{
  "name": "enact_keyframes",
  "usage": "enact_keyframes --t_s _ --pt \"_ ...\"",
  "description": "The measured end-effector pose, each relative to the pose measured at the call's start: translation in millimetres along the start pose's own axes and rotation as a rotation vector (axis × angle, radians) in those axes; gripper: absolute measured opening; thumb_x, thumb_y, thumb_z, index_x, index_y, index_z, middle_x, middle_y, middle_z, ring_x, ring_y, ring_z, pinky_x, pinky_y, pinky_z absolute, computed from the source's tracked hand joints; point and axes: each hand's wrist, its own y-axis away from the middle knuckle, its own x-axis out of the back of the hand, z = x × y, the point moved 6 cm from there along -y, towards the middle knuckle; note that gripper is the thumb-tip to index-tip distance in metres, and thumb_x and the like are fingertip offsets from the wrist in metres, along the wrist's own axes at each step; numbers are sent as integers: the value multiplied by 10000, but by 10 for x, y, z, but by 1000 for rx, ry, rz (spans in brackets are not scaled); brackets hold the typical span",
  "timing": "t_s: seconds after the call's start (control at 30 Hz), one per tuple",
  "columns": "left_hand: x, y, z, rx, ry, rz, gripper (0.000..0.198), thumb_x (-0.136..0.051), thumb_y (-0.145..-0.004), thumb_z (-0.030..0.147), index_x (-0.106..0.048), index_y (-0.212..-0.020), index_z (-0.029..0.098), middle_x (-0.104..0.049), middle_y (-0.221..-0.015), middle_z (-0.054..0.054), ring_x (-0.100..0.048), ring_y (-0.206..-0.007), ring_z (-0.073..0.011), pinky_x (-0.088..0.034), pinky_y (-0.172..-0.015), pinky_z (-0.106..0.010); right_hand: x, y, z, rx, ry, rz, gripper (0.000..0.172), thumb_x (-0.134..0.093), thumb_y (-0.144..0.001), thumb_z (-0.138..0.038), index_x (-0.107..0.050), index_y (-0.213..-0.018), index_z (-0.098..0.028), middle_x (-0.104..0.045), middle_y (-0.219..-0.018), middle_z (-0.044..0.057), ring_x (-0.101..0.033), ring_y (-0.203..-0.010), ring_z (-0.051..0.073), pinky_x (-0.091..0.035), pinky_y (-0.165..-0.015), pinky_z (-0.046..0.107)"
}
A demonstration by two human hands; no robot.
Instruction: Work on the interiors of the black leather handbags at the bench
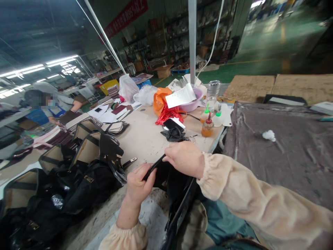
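Note:
My left hand (137,184) is closed around the near end of a black strap (153,166), thumb pressed on top. My right hand (184,158) is closed over the strap's far end, fingers curled down. The strap belongs to a black leather bag (179,194) that hangs over the table edge onto my lap. Both wrists wear cream fleece sleeves. To my left lies a pile of black handbags (78,184) with tan linings and gold clasps.
On the beige worktable (145,135) stand orange glue bottles (207,126), a pink basin (194,100) with paper, a red bag, and a steel flask (213,88). A dark cloth (281,146) covers the right side. Another person sits at the far left. A metal pole (192,41) rises behind.

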Motion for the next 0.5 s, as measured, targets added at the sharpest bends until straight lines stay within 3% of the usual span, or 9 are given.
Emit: enact_keyframes --t_s 0.2,0.5 --pt "-21 21 -136 106 -67 -89 309 -658 -680 380 -608 -921 194 -671 -793 -8 -620 -684 -148 -492 -651 -246 -3 51 -58 143 -35 -17 263 -453 -860 -380 -622 -820 -183 -625 -827 40 -578 -775 164 -383 -624 245" --pt "-49 24 -153 165 -69 -126 290 -631 -704 399 -594 -907 195 -668 -781 -5 -621 -692 -149 -476 -622 -245 -55 1 -343 177 -28 -78 161 -498 -832 -240 -637 -822 -160 -620 -805 61 -582 -707 173 -395 -575 254"
